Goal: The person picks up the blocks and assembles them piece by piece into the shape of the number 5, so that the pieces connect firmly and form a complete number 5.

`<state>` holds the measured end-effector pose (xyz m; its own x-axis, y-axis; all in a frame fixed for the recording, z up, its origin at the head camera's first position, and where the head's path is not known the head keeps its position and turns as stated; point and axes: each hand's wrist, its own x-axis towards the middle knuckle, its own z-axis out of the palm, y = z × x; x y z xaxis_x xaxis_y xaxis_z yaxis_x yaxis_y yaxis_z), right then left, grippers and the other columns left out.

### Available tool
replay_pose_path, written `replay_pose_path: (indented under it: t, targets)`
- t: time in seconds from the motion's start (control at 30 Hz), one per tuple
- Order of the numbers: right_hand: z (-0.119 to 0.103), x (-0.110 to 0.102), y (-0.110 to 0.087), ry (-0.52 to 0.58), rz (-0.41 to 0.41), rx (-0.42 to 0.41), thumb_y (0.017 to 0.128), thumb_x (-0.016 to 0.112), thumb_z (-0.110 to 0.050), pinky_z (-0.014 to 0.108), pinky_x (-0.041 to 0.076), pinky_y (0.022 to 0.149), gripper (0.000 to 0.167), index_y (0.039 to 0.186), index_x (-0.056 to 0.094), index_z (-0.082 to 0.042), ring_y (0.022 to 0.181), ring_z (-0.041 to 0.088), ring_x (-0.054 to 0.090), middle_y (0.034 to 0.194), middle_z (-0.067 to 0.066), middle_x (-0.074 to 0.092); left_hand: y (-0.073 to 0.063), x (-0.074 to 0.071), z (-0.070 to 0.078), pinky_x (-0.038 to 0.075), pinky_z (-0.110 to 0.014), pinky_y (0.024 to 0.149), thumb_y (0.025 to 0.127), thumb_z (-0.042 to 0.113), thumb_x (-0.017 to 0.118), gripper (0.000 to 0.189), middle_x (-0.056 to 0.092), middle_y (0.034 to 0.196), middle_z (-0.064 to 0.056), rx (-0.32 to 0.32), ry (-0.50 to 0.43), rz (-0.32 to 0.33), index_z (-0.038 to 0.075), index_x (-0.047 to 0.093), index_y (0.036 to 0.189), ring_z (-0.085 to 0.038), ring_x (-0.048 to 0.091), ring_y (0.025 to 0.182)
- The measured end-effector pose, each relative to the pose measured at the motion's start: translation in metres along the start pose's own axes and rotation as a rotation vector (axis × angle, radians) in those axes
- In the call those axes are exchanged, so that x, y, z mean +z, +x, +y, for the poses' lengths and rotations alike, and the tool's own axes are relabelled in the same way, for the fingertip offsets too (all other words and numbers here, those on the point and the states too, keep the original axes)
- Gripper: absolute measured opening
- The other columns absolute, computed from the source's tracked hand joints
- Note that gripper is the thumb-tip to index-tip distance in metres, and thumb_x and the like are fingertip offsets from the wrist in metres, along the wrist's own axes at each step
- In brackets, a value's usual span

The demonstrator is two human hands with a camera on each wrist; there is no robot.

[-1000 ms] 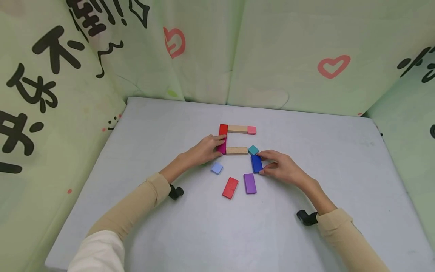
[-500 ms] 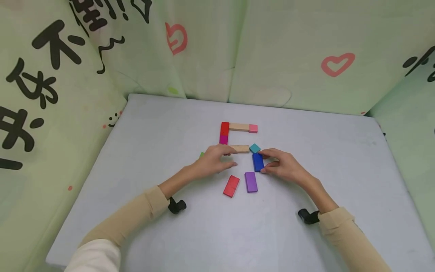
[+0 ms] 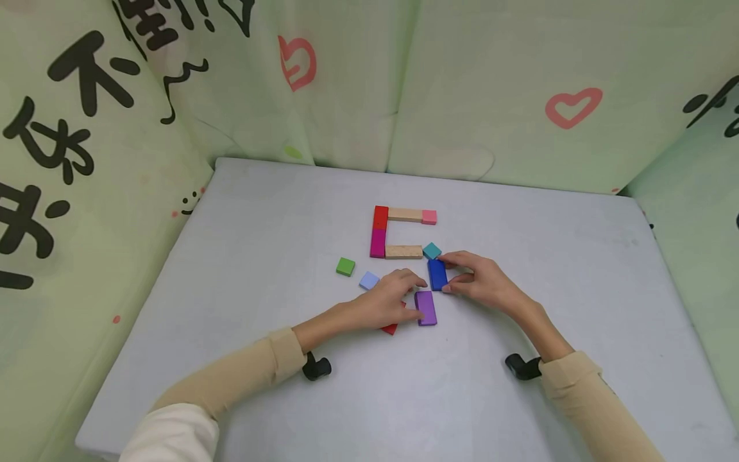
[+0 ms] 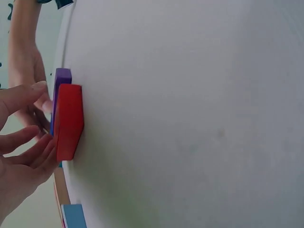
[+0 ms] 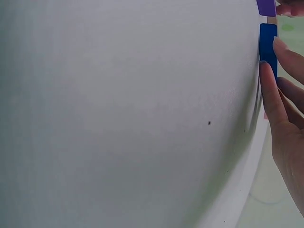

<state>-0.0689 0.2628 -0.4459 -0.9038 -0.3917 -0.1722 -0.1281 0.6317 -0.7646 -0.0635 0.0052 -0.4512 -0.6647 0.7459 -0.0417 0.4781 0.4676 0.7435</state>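
My right hand holds a blue block by its edges, thumb at the near end and a finger at the far end. In the right wrist view, fingertips lie against this blue block. My left hand reaches over the table with its fingers spread around the left side of a purple block, which lies just nearer than the blue one. Partly hidden below that hand is a red block; it stands large before the fingers as a red block in the left wrist view.
A red block, a magenta block, two wooden blocks and a pink cube form a bracket shape. A teal cube touches its lower end. A green block and a light-blue block lie leftward.
My left hand has left the magenta block and moved right and nearer to the purple block, uncovering the green block. My right hand stays at the blue block.
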Motion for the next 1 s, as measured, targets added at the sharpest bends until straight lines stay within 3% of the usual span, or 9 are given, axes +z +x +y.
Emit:
replay_pose_path:
  t: [0.37,0.53,0.8,1.0]
  targets:
    - [0.002,0.001,0.001,0.01,0.002,-0.016,0.092,0.075,-0.001,0.039,0.057,0.095,0.059,0.146,0.053,0.003,0.113,0.039,0.069,0.145,0.027,0.053,0.002,0.013,0.007,0.05,-0.023,0.096,0.086,0.033,0.086,0.068,0.053,0.129,-0.01,-0.061,0.085,-0.031,0.001,0.056,0.137,-0.017,0.052,0.113]
    - [0.002,0.001,0.001,0.007,0.0,-0.024,0.091,0.076,-0.001,0.04,0.057,0.095,0.059,0.145,0.053,0.004,0.112,0.039,0.069,0.146,0.027,0.053,0.004,0.012,0.006,0.049,-0.025,0.101,0.086,0.027,0.086,0.067,0.054,0.132,-0.011,-0.068,0.073,-0.058,0.0,0.055,0.14,-0.018,0.053,0.116]
    - [0.003,0.0,0.001,0.02,-0.005,-0.026,0.091,0.075,-0.001,0.036,0.058,0.093,0.059,0.146,0.052,0.004,0.108,0.037,0.071,0.148,0.028,0.051,0.005,0.004,0.002,0.048,-0.017,0.091,0.089,0.017,0.082,0.063,0.054,0.136,-0.008,-0.03,0.006,-0.14,0.002,0.056,0.145,-0.014,0.053,0.109]
    - [0.002,-0.001,0.001,0.018,-0.009,-0.021,0.092,0.075,-0.001,0.036,0.059,0.092,0.059,0.146,0.052,0.004,0.108,0.037,0.072,0.148,0.027,0.051,0.006,-0.003,0.0,0.044,-0.027,0.112,0.094,0.01,0.075,0.059,0.05,0.152,-0.007,0.031,0.049,-0.231,0.007,0.054,0.149,-0.02,0.05,0.137]
